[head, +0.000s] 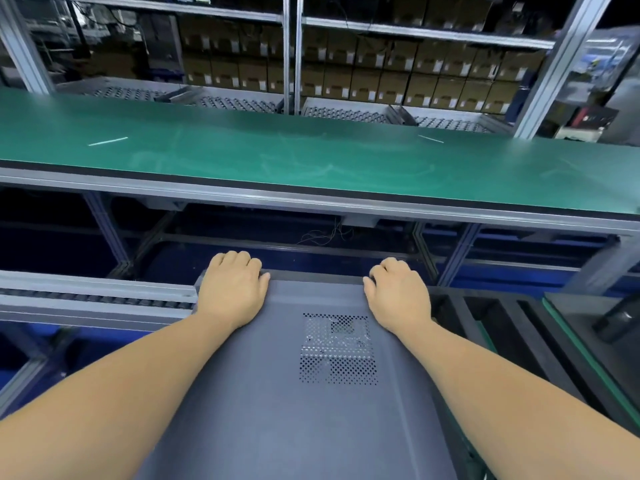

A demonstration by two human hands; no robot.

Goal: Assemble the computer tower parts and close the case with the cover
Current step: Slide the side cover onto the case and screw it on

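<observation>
One computer tower [294, 427] lies flat beneath both forearms, its one grey cover [311, 299], with one perforated vent between the wrists, facing up. The stiff sheet-metal panel probably flexes slightly and slides under palm pressure; take hold at the far edge. The left hand [231, 289] and right hand [398, 294] each curl their fingers over that edge, gripping it.

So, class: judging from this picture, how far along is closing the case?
Done: the cover lies flat over the case, hiding the inside. In hand: the left hand and right hand curl over its far edge, seemingly seating it. Left: whether it is locked or screwed cannot be told.
</observation>
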